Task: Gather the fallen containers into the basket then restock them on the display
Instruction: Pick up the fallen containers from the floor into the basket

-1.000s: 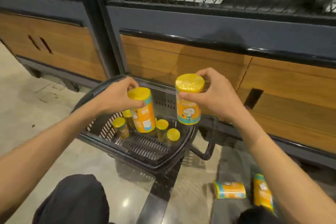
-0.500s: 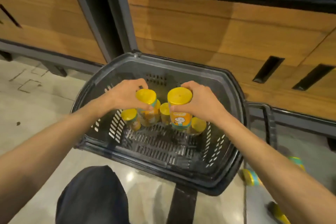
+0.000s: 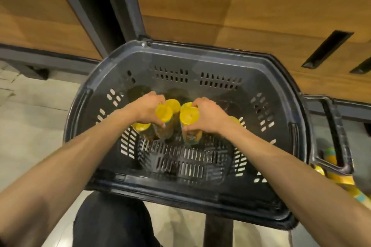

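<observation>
Left hand (image 3: 147, 109) grips left can (image 3: 164, 114), right hand (image 3: 204, 115) grips right can (image 3: 189, 117), fingers curled under each lid, low inside basket (image 3: 220, 58). Standing cans (image 3: 140, 126) crowd just beyond both hands. Lower each upright onto bare slats, then let go; fallen cans (image 3: 341, 180) lie right of right hand

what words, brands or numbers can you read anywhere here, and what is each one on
No text here can be read.
Label on the right-hand container, gripped by the right hand: too blurred to read.
Label on the left-hand container, gripped by the left hand: dark, unreadable.
Fallen containers outside the basket: blurred, unreadable.
</observation>
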### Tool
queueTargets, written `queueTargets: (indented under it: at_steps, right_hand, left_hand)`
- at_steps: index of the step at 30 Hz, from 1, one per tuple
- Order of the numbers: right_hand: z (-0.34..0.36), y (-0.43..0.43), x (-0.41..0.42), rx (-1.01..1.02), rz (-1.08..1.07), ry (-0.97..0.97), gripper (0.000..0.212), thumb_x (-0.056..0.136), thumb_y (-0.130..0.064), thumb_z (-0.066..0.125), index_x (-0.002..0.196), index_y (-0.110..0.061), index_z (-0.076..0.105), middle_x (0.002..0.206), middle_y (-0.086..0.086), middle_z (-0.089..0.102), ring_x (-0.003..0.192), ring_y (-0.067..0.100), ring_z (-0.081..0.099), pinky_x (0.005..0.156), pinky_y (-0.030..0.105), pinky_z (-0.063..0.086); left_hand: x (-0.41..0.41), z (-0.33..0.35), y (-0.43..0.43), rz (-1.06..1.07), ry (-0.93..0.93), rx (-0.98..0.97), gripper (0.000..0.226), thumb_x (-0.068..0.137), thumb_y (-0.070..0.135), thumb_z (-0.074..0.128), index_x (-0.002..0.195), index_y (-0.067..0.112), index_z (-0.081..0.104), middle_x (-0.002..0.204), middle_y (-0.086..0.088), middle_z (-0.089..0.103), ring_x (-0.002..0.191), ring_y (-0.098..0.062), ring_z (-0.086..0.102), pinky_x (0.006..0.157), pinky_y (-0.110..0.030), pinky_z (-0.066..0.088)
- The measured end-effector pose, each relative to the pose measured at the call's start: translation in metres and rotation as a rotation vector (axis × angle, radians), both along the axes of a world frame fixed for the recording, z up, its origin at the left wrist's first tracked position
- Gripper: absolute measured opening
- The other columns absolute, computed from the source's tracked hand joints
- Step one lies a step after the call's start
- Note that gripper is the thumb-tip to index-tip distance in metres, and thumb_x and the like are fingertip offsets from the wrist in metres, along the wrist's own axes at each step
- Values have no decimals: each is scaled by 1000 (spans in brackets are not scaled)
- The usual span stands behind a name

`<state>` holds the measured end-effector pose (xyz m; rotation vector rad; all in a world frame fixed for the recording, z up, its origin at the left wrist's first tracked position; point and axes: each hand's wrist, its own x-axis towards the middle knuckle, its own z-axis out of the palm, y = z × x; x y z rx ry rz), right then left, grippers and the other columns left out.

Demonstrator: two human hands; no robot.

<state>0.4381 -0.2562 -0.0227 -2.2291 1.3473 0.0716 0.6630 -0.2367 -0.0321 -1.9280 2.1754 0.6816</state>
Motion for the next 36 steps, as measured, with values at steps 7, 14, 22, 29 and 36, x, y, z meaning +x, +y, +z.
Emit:
queueTargets:
  at_steps: [7,14,22,29,36]
  right_hand:
    - [-44,0,14,19,-4,63,85,63,-38,86,131,-8,46,128,12,47,111,34,57,87,42,52]
    - [-65,2,20,-6,80,150,81,68,-41,86,134,-14,47,129,9,46,119,31,50,87,45,52]
    - [-70,4,35,-66,84,175,77,71,-44,83,134,-14,50,132,7,44,124,29,46,89,44,52]
    - [-73,10,41,-91,94,242,75,72,-43,83,131,-11,51,133,10,39,120,30,47,87,45,52]
    - [-69,9,39,-43,116,222,82,74,-38,83,140,-11,43,136,11,38,124,33,47,92,47,52]
  left_hand:
    - [0,-33,-5,-90,-85,75,85,64,40,88,132,12,45,132,-10,44,120,-28,47,101,-34,40]
    - [-12,-48,-8,-249,-234,128,83,69,37,86,134,10,41,136,-10,45,119,-28,53,94,-36,45]
    - [-14,-53,-5,-237,-313,86,83,69,45,84,131,10,42,134,-10,47,119,-29,54,92,-40,48]
    - [-16,-55,-3,-231,-353,99,84,72,43,82,135,10,38,136,-10,45,123,-29,51,93,-43,47]
    - [-7,-43,0,-194,-329,83,80,74,52,77,134,13,39,133,-9,50,121,-30,52,95,-45,46]
